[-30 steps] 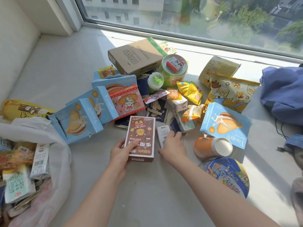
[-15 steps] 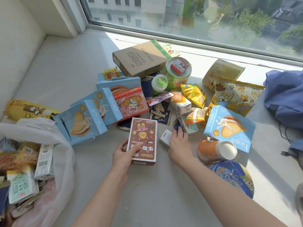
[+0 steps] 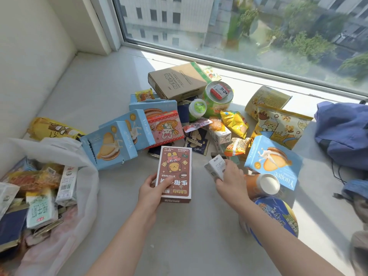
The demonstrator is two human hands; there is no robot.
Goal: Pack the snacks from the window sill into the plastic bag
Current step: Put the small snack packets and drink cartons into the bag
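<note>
My left hand grips the near end of a brown snack box with a cartoon bear, lying on the sill in front of the snack pile. My right hand holds a small white carton, lifted a little off the sill. The white plastic bag lies open at the left, with several cartons and packets inside. Blue biscuit boxes, a pink box, yellow chip bags and a green tub are heaped behind my hands.
A cardboard box sits at the back of the pile by the window. An orange cup and a blue bowl lie under my right forearm. A blue cloth bag is at the right. A yellow packet lies by the wall.
My right hand has closed on the small white carton and raised it from the sill. My left hand keeps its hold on the brown box.
</note>
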